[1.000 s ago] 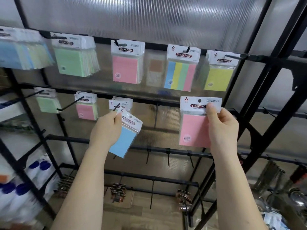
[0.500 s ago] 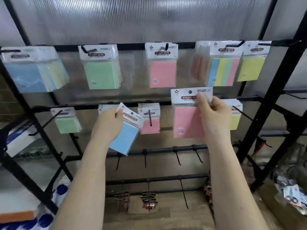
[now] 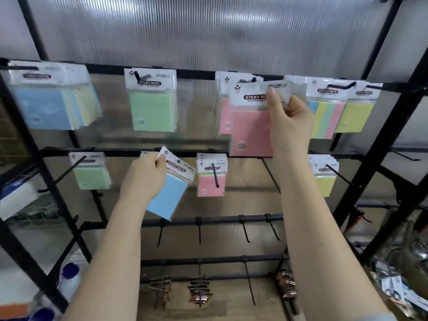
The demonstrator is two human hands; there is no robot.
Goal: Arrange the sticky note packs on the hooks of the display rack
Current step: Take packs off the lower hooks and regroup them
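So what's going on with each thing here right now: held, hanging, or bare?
Pink pack: held by right hand, raised to top-row pink hook.
Blue pack: held tilted by left hand, not hung.
Green pack: hanging, top row.
Third-rail hooks: bare.

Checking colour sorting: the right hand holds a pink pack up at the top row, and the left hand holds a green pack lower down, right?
Not quite. In the head view the left hand holds a blue pack, not green. The right hand does hold the pink pack up at the top row.
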